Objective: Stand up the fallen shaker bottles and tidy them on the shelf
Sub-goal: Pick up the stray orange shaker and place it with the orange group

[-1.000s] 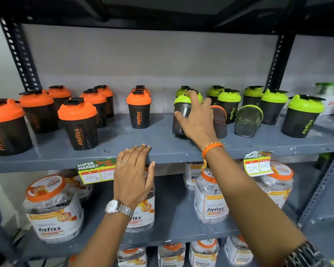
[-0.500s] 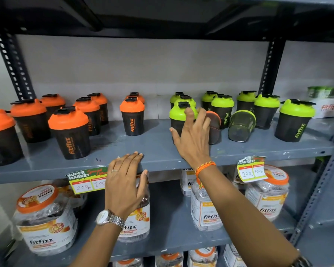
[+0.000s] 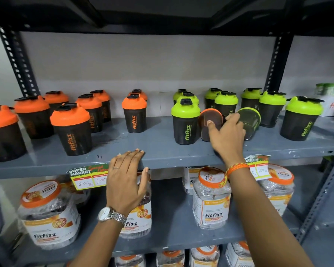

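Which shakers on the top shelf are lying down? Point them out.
Two: the orange-rimmed shaker under the right hand, and the green-rimmed shaker just right of it. Both lie with their bases facing the camera; every other shaker stands lid up.

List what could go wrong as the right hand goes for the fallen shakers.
1. The right hand is wedged between two fallen shakers; lifting the orange-rimmed one may bump the upright green-lidded shaker right beside it.
2. The fallen green-rimmed shaker lies on its side and might roll.
3. Green shakers stand crowded behind, so one knock could topple several.
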### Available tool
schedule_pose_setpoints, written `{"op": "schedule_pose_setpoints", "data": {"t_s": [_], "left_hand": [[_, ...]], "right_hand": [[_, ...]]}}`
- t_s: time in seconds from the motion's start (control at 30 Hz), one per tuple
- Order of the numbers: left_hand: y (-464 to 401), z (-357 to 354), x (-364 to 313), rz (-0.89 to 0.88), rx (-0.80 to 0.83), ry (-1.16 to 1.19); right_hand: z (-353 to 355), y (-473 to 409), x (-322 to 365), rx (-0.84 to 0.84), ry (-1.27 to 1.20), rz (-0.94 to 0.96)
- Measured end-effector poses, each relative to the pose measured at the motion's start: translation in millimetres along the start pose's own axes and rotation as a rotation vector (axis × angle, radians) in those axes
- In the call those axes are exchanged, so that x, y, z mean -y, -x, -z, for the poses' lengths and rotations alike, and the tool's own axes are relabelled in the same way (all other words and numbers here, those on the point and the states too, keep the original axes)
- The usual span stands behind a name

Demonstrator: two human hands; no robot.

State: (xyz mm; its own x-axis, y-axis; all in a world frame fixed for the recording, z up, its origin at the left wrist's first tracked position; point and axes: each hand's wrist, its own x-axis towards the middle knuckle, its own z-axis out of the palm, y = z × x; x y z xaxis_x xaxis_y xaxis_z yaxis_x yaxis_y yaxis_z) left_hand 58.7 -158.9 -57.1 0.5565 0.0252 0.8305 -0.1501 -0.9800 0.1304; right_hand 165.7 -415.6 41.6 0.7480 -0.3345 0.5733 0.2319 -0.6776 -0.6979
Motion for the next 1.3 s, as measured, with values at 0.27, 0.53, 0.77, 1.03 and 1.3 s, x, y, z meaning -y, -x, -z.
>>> {"op": "schedule_pose_setpoints", "data": {"t_s": [0.27,0.53,0.77,1.03,1.3], "left_hand": [[0,-2,0,0.003,-0.007,-0.008],[1,-2,0,0.008,-0.004,-0.004],[0,-1,-1,0.009,0.001,0.002],[1,1,0,0.011,0.008,0.006],[1,2,2,0.004,0.046,0.001]], "right_hand": [[0,-15,5,0.255,0.006,-0.07],[21,-12,7,0.322,0.041,-0.083],[24,-4,14,0.264,0.192,-0.036],[33,-3,16,0.208,0.102,-0.201],[50,19,5,0.206,-0.824,-0.6]]}}
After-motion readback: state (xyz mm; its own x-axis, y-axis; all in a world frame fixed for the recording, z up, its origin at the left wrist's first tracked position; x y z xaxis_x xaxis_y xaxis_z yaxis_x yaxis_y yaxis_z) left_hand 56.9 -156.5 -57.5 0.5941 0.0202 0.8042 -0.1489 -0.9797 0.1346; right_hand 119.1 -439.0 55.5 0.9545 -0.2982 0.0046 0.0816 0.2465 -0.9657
